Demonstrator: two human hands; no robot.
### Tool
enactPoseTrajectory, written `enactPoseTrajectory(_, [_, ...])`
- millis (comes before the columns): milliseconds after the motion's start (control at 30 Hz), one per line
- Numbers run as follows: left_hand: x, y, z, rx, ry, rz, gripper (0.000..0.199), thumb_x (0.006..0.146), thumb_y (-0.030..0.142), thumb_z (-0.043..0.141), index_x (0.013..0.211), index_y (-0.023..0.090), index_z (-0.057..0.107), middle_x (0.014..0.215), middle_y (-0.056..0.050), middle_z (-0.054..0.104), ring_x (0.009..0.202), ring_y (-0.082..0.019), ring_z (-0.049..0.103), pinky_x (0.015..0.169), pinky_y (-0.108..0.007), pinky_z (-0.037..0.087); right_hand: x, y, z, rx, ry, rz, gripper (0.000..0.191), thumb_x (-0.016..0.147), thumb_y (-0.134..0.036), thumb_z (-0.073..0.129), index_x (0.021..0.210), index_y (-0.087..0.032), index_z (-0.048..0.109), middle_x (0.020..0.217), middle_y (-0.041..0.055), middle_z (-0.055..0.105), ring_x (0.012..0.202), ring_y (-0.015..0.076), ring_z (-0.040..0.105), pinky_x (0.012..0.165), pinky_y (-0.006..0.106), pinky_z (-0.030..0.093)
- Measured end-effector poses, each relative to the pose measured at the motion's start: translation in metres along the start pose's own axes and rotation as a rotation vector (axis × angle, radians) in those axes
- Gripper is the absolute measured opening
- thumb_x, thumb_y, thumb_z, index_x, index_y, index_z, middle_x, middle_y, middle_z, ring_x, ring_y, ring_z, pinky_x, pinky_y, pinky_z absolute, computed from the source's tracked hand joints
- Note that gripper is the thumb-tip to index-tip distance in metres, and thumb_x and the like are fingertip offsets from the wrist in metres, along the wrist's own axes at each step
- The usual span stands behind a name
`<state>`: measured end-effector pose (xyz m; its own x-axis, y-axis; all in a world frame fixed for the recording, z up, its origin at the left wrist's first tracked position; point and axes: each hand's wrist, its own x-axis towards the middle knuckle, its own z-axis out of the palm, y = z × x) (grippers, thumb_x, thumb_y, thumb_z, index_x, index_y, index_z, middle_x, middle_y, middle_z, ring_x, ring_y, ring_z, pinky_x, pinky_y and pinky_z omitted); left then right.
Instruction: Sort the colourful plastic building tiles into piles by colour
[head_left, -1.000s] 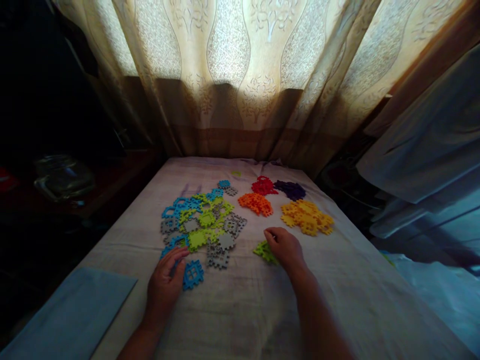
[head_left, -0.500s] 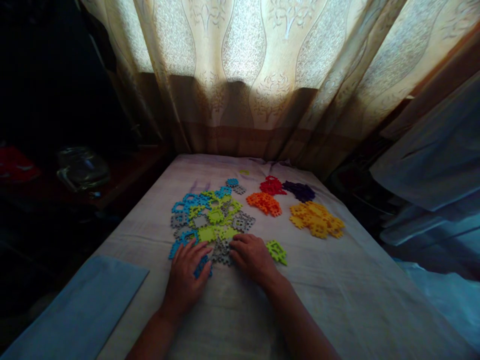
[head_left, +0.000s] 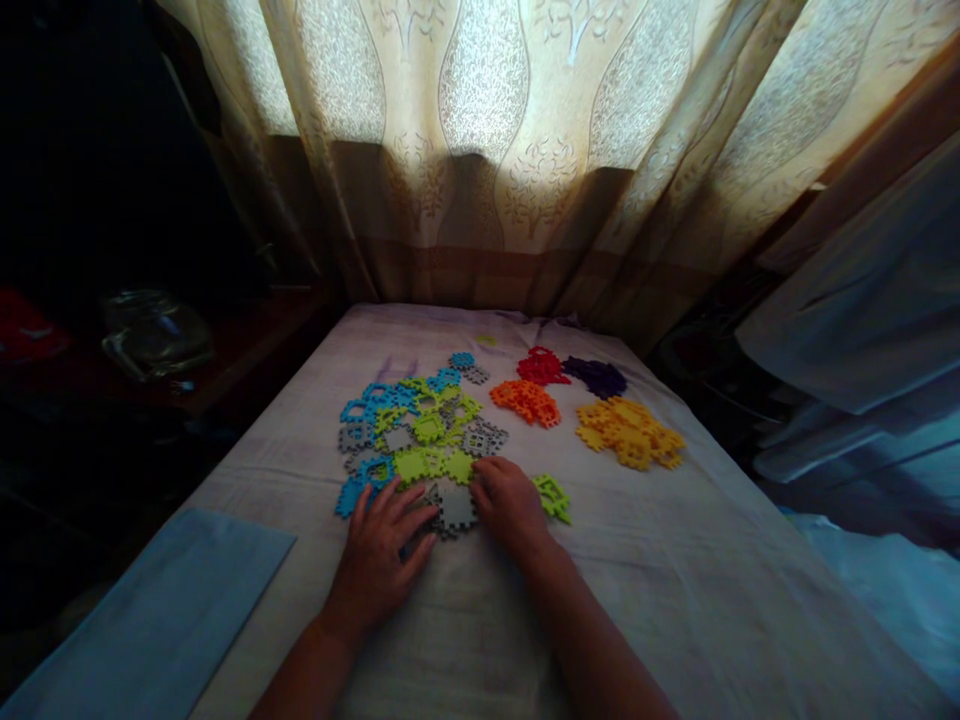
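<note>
My left hand (head_left: 386, 548) lies with spread fingers over the near left edge of a mixed pile of blue, green and grey notched pieces, partly covering a blue one. A solid grey piece (head_left: 456, 508) lies between my two hands. My right hand (head_left: 511, 505) rests at its right side with fingers curled together; whether they pinch anything is hidden. Just above are flat green pieces (head_left: 412, 465). Beside my right hand lies a separate green piece (head_left: 553, 498). Blue pieces (head_left: 379, 398) form the pile's far left part.
Farther right on the cloth-covered table (head_left: 675, 600) lie orange pieces (head_left: 526, 402), red pieces (head_left: 541, 366), dark purple pieces (head_left: 596, 376) and a yellow pile (head_left: 630, 432). A folded light blue cloth (head_left: 172, 610) is at the near left. Behind hangs a curtain (head_left: 480, 210).
The solid grey piece now shows between my hands, where an openwork grey one showed before. My left hand has shifted slightly right, and my right hand also moved a little right.
</note>
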<state>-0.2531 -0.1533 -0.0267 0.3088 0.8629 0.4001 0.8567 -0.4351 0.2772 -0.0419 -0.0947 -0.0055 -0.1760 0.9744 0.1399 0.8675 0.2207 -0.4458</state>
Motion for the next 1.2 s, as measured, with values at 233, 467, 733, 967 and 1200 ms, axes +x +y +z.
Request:
enactPoseTrajectory(233, [0.0, -0.001, 0.0, -0.004, -0.01, -0.008, 0.029, 0.089, 0.035, 0.054, 0.116, 0.034, 0.067, 0.126, -0.002, 0.066, 0.128, -0.028, 0.05, 0.111, -0.06, 0.027, 0.01, -0.005, -0.004, -0.085, -0.106, -0.036, 0.023, 0.084, -0.021, 0.058, 0.105, -0.024, 0.068, 0.124, 0.006, 0.064, 0.109, 0.0212, 0.056, 0.093, 0.032, 0.042])
enactPoseTrajectory(467, [0.0, 0.0, -0.001, -0.002, 0.05, -0.006, 0.026, 0.089, 0.032, 0.053, 0.109, 0.033, 0.07, 0.12, -0.002, 0.069, 0.125, -0.028, 0.054, 0.11, -0.06, 0.028, 0.016, -0.001, -0.004, -0.08, -0.116, -0.064, 0.022, 0.083, -0.023, 0.059, 0.104, -0.023, 0.066, 0.118, 0.006, 0.065, 0.107, 0.0213, 0.056, 0.092, 0.031, 0.041])
enactPoseTrajectory(733, [0.001, -0.001, -0.002, 0.002, 0.047, -0.001, 0.027, 0.089, 0.033, 0.053, 0.109, 0.032, 0.07, 0.119, -0.003, 0.07, 0.123, -0.028, 0.055, 0.111, -0.059, 0.029, 0.014, -0.004, -0.007, -0.097, -0.056, -0.057, 0.025, 0.081, -0.023, 0.059, 0.105, -0.02, 0.063, 0.111, 0.009, 0.067, 0.105, 0.0216, 0.057, 0.091, 0.031, 0.042])
enactPoseTrajectory(967, [0.001, -0.004, 0.002, -0.005, 0.047, -0.001, 0.027, 0.089, 0.035, 0.052, 0.109, 0.033, 0.07, 0.119, -0.001, 0.07, 0.123, -0.028, 0.056, 0.109, -0.059, 0.032, 0.009, 0.043, -0.077, -0.057, -0.056, 0.229, 0.032, 0.078, -0.026, 0.064, 0.109, -0.022, 0.067, 0.104, 0.0058, 0.07, 0.091, 0.019, 0.063, 0.081, 0.029, 0.044])
enactPoseTrajectory(1200, [0.001, -0.007, 0.004, -0.013, 0.036, -0.003, 0.028, 0.088, 0.036, 0.052, 0.109, 0.033, 0.07, 0.118, -0.002, 0.07, 0.122, -0.027, 0.056, 0.111, -0.058, 0.031, -0.001, 0.09, -0.096, -0.058, -0.227, 0.382, 0.028, 0.076, -0.023, 0.065, 0.103, -0.02, 0.071, 0.097, 0.0059, 0.071, 0.085, 0.0172, 0.064, 0.075, 0.026, 0.044])
